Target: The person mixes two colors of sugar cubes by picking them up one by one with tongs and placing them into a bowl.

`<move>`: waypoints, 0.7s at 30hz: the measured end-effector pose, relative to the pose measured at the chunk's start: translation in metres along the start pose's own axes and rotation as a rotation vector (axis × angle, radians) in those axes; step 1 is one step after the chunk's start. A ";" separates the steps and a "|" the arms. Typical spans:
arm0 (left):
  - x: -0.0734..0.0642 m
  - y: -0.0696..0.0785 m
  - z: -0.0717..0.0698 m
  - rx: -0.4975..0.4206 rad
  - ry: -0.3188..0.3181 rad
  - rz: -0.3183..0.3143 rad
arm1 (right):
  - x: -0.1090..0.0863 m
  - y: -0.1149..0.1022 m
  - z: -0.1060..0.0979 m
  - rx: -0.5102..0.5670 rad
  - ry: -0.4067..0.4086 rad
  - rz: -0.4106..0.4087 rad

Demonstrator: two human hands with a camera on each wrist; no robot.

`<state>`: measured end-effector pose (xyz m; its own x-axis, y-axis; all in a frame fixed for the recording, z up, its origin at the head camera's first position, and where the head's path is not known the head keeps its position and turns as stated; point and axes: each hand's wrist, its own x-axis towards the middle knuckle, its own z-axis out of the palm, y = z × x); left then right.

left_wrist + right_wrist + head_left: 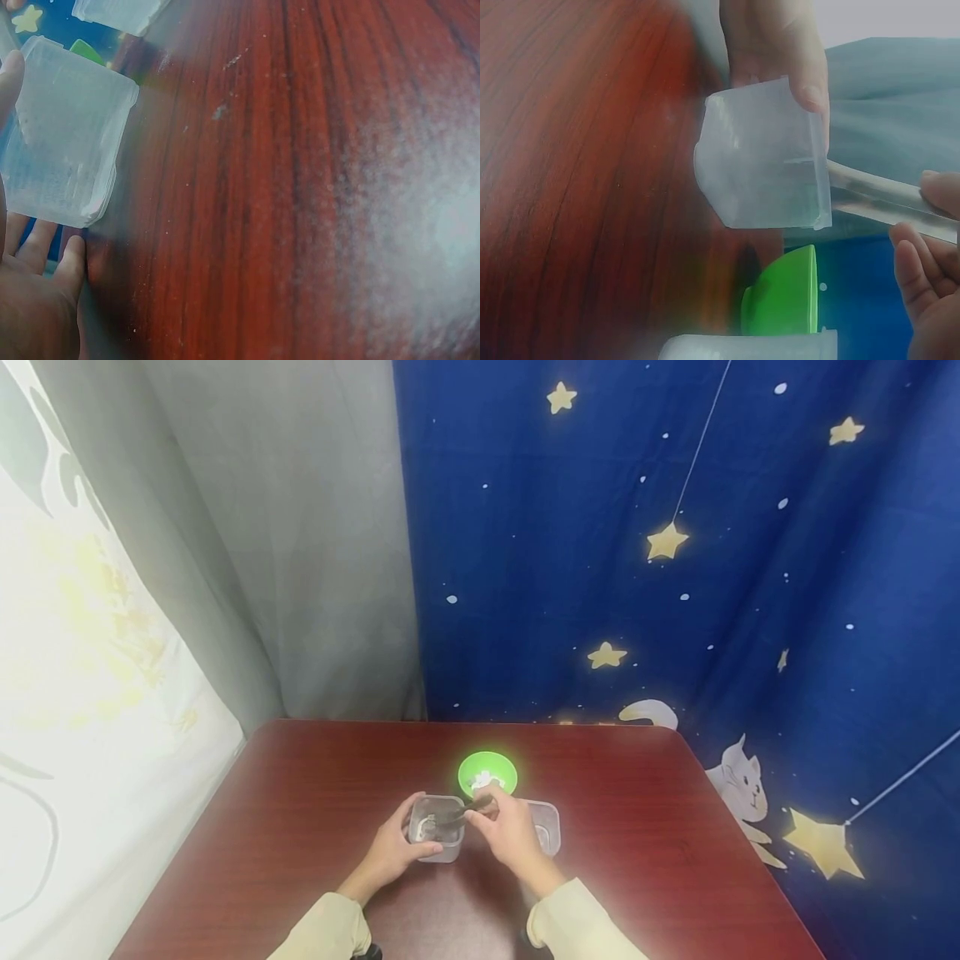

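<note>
My left hand (392, 847) grips a clear plastic container (444, 852) from its left side, with the thumb at the near rim. In the right wrist view the container (761, 157) is tilted, its mouth towards my right hand. That right hand (512, 837) pinches metal tongs (877, 196), whose far ends reach into the container. Just beyond the hands stands a green bowl (467, 774) with several white pieces (486, 779) in it. What lies inside the container is too unclear to tell.
A second clear plastic container (553, 831) stands to the right, partly behind my right hand. All of this is on a dark red wooden table (337, 777). Behind it hang a grey curtain (315, 568) and a blue star-patterned curtain (525, 568).
</note>
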<state>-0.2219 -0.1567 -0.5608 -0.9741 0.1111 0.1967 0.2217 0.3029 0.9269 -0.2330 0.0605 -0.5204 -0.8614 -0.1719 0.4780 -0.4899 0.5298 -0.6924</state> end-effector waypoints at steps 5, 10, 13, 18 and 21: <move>0.006 -0.023 0.002 0.019 0.000 -0.014 | 0.000 0.000 -0.002 -0.016 -0.004 -0.023; 0.008 -0.030 0.001 0.020 -0.007 -0.011 | -0.002 0.001 0.000 -0.012 -0.021 -0.018; 0.008 -0.027 0.000 0.026 -0.007 -0.007 | -0.001 0.001 0.001 -0.011 -0.012 -0.014; 0.007 -0.026 0.000 0.020 -0.003 -0.008 | 0.000 0.002 0.002 0.004 0.000 -0.001; 0.005 -0.016 0.000 0.011 0.007 -0.001 | 0.000 0.004 0.003 0.021 0.010 0.008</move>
<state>-0.2301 -0.1612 -0.5750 -0.9747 0.1044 0.1979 0.2211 0.3136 0.9235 -0.2355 0.0596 -0.5245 -0.8639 -0.1591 0.4779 -0.4859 0.5132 -0.7075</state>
